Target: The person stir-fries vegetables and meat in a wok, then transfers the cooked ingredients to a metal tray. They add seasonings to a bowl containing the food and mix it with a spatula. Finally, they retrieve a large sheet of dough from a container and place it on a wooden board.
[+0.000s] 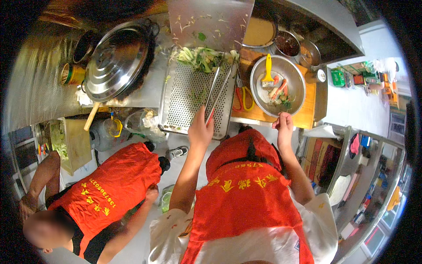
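Note:
My left hand [201, 131] is closed around long metal tongs [218, 87] with a red part at the grip. The tongs' tips are apart, reaching into leafy greens [206, 60] at the far end of a perforated steel tray [184, 100]. My right hand [284, 123], fingers curled, is at the near rim of a steel bowl [302, 90]; whether it grips the rim cannot be told. A yellow-handled brush [268, 69] rests in the bowl beside reddish and green food pieces [281, 89]. Scissors [245, 99] with yellow and red handles lie between tray and bowl.
A large lidded wok [118, 62] stands at left, its wooden handle [92, 115] jutting forward. Behind the bowl are a pan of tan liquid [258, 31] and a bowl of dark sauce [287, 43]. A co-worker in a red apron [115, 178] is close at left.

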Tool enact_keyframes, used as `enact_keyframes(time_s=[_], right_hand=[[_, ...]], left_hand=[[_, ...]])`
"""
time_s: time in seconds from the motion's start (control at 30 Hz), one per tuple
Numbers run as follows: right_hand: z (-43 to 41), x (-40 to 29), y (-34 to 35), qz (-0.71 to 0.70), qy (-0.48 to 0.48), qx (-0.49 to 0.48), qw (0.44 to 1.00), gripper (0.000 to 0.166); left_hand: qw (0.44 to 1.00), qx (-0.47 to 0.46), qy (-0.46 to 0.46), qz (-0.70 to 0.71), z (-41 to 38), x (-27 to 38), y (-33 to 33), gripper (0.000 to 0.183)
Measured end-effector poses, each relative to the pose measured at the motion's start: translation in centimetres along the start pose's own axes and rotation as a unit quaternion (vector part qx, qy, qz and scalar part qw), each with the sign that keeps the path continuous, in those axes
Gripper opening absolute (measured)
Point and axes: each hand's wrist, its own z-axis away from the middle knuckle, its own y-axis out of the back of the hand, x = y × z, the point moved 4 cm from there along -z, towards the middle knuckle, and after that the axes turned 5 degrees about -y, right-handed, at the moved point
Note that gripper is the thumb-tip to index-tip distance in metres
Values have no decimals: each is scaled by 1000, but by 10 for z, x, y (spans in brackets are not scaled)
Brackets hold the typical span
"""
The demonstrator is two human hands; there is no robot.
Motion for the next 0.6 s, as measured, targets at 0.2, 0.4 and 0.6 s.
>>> enact_keyframes(time_s=[0.2, 0.4, 0.6], right_hand=[[-62, -93, -34, 53, 122, -42, 990, 20], [-200, -166, -115, -8, 145, -117, 982, 33], [-286, -173, -202, -39, 6, -153, 987, 51]], left_hand=[[995, -43, 79, -52, 106, -2, 86, 58], [988, -45, 122, -87, 119, 19, 78, 50], [984, -8, 175, -36, 50, 66, 46, 46]])
